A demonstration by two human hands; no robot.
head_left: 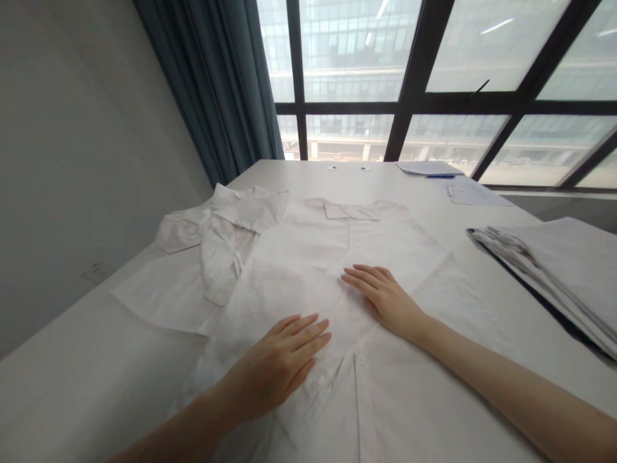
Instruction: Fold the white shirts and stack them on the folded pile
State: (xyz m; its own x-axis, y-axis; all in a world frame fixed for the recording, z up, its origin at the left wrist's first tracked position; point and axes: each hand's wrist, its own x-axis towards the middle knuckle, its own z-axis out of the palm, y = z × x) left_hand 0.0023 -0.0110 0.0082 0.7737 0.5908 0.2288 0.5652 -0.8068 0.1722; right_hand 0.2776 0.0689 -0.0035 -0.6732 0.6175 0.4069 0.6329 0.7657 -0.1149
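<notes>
A white shirt (299,257) lies spread over the table, its collar (351,211) at the far end and a buttoned front running toward me. On the left half of the cloth rests my left hand (284,360), palm down with fingers extended. My right hand (380,299) lies flat on the middle of the shirt, fingers stretched toward the left. Neither hand grips the fabric. Beside the shirt's left edge is another crumpled white garment (216,247), partly overlapped by it. The parts of the cloth beneath my palms and forearms are hidden.
The white table (299,177) reaches toward the windows. At right lies a stack of folded white cloth (573,257) with a dark layer underneath. Farther back are papers (427,168) and a blue pen (440,176). A blue curtain (226,83) hangs beside the left wall.
</notes>
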